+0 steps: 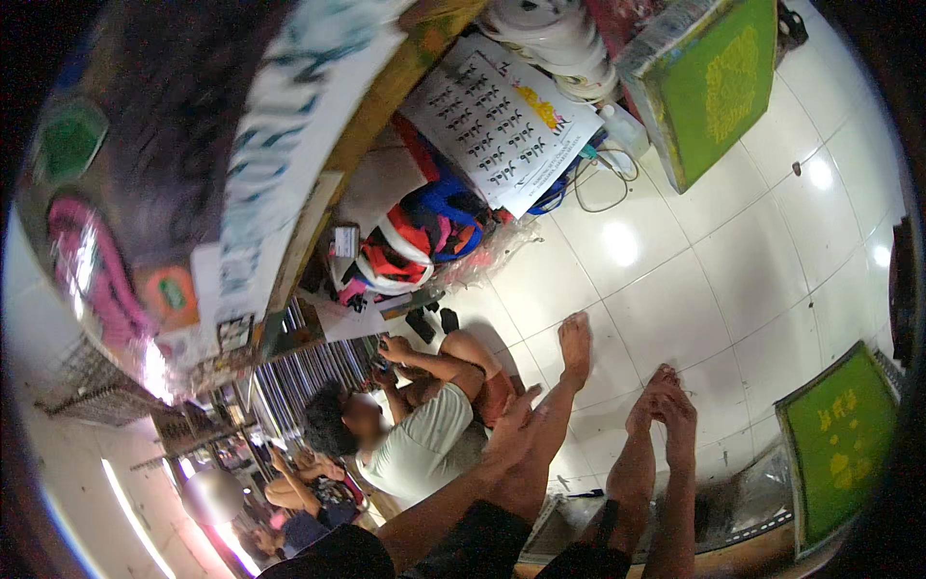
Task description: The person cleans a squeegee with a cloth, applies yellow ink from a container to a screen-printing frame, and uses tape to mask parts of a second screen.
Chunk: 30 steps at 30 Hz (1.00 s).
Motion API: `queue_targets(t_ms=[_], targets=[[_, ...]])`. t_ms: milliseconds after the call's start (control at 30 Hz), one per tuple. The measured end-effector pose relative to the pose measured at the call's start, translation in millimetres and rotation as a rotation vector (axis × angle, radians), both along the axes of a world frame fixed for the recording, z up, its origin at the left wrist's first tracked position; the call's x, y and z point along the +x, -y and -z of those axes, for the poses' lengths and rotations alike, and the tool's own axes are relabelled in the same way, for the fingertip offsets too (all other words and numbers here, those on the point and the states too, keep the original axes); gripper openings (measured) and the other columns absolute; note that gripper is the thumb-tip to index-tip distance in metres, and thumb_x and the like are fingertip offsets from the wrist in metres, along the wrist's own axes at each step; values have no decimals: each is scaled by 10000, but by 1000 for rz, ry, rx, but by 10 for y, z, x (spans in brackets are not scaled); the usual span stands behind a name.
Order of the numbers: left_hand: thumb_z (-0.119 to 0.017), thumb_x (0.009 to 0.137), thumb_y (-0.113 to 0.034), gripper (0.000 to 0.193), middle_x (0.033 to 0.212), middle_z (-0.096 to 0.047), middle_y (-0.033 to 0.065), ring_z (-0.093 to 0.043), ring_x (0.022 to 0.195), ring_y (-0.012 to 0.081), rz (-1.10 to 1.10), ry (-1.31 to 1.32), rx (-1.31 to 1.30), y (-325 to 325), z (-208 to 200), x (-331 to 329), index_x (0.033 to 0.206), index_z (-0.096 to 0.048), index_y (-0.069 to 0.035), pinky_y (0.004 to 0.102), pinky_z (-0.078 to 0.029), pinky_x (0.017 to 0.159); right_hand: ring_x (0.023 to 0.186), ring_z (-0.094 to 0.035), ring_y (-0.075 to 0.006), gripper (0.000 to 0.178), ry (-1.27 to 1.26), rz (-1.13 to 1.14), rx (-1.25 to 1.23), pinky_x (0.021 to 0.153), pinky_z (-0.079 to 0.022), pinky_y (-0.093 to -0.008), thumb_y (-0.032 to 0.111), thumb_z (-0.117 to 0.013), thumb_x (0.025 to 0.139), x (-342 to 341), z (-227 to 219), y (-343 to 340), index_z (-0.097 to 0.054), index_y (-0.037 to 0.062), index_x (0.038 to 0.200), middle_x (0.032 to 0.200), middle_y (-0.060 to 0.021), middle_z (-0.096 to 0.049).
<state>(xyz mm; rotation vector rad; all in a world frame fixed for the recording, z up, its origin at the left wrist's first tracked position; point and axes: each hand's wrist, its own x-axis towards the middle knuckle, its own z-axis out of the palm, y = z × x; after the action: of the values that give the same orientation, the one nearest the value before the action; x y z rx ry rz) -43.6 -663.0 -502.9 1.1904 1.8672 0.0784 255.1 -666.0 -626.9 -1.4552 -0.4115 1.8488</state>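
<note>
My left hand (511, 425) lies against my left shin (542, 439), fingers stretched out and nothing visible in them. Lower right of it, my right hand (678, 410) bends over my right foot (662, 381) near the ankle, with its fingers curled onto the skin. Both bare feet rest on the white tiled floor (641, 275). Beyond my right hand, a green screen-printing frame (837, 444) with yellow shapes leans at the right. Another green screen frame (728, 92) with a yellow design stands at the top right.
A co-worker (420, 434) in a pale shirt sits close at my left; another person (299, 492) is farther back. A printed paper sheet (506, 125), bundled colourful cloth (415, 236) and stacked white tubs (555, 43) stand ahead. A tabletop edge (328, 183) runs along the left.
</note>
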Motion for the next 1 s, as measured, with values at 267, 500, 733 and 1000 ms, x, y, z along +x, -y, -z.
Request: queue_targets(t_ms=[267, 500, 733, 1000], targets=[[-539, 1026, -353, 460, 1320, -591, 239, -584, 1227, 370, -264, 18, -142, 672, -548, -328, 1357, -550, -34, 420, -436, 1052, 528, -599, -159, 285, -47, -299, -221, 517, -502, -316, 240, -673, 956, -994, -632, 23, -646, -41, 919, 632, -125, -617], [-529, 1029, -385, 481, 1330, -595, 238, -564, 1266, 355, -282, 109, -159, 1260, -493, -636, 1358, -558, -36, 412, -432, 1058, 610, -614, -171, 417, 224, -650, -220, 598, -481, -346, 364, -659, 957, -1551, -116, 1189, -703, -17, 794, 680, -96, -672], [-516, 1033, -382, 485, 1331, -594, 238, -532, 1298, 365, -390, 188, -142, 1459, -563, -939, 1369, -543, -33, 428, -414, 1069, 863, -649, -178, 276, 276, -768, -119, 788, -507, -329, 213, -718, 904, -1515, 89, 1407, -726, -22, 1048, 930, -107, -733], [-512, 1027, -403, 502, 1315, -593, 259, -544, 1264, 402, -322, 163, -197, 1437, -493, -1165, 1350, -548, -21, 431, -426, 1048, 885, -628, -196, 268, 203, -647, -308, 816, -496, -336, 189, -680, 920, -1615, 186, 1394, -699, -36, 1064, 981, -108, -712]])
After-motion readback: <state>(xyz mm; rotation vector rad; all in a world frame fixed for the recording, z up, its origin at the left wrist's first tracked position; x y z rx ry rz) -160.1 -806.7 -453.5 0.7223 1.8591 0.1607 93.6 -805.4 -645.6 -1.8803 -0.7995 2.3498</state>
